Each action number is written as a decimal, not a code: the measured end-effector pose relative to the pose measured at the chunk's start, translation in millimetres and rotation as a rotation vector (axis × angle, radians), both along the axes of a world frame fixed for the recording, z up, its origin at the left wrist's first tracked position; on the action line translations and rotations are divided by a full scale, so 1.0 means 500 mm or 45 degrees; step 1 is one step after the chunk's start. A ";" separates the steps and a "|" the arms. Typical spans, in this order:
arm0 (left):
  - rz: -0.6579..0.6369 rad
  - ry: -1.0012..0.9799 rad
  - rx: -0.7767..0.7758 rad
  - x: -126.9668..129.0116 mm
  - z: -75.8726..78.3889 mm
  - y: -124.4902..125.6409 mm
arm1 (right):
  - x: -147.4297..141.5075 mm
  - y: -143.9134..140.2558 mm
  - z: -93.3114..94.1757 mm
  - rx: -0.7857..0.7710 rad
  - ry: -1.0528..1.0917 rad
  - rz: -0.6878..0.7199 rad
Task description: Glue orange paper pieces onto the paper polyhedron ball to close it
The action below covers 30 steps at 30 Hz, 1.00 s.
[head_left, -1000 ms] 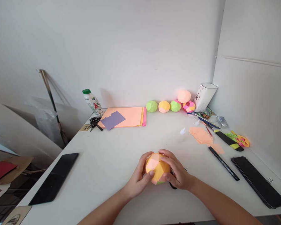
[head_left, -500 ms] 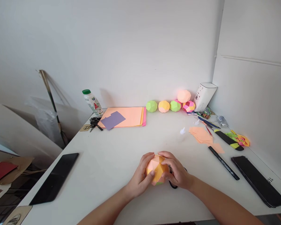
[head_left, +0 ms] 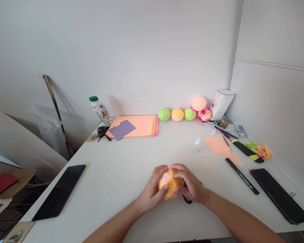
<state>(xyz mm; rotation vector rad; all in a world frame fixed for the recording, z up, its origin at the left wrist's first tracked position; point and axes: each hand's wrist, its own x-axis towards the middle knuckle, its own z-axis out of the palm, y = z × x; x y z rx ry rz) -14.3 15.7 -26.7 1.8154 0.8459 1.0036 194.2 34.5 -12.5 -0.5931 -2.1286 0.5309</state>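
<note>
Hardly moved, both hands (head_left: 152, 190) (head_left: 192, 185) still cup paper ball (head_left: 169, 184).

A single head-worn camera looks forward and down across the counter (head_left: 121, 158) toward the wall (head_left: 131, 50), with the hands close below it.

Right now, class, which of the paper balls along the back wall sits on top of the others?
The pale peach ball: it rests raised on the green-pink ball and the pink multicoloured ball, while the rest sit on the table.
</note>
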 end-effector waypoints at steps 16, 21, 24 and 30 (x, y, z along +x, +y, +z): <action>-0.004 0.002 0.070 -0.002 -0.007 0.002 | 0.002 0.001 -0.012 -0.026 0.026 0.002; 0.043 -0.021 0.216 0.000 -0.009 0.001 | 0.008 -0.006 -0.033 -0.220 -0.063 -0.081; 0.021 0.039 0.385 0.000 -0.010 0.002 | 0.007 -0.012 -0.043 -0.339 -0.181 -0.045; -0.057 0.186 0.625 0.003 -0.003 0.009 | 0.001 -0.016 -0.047 -0.301 -0.222 0.017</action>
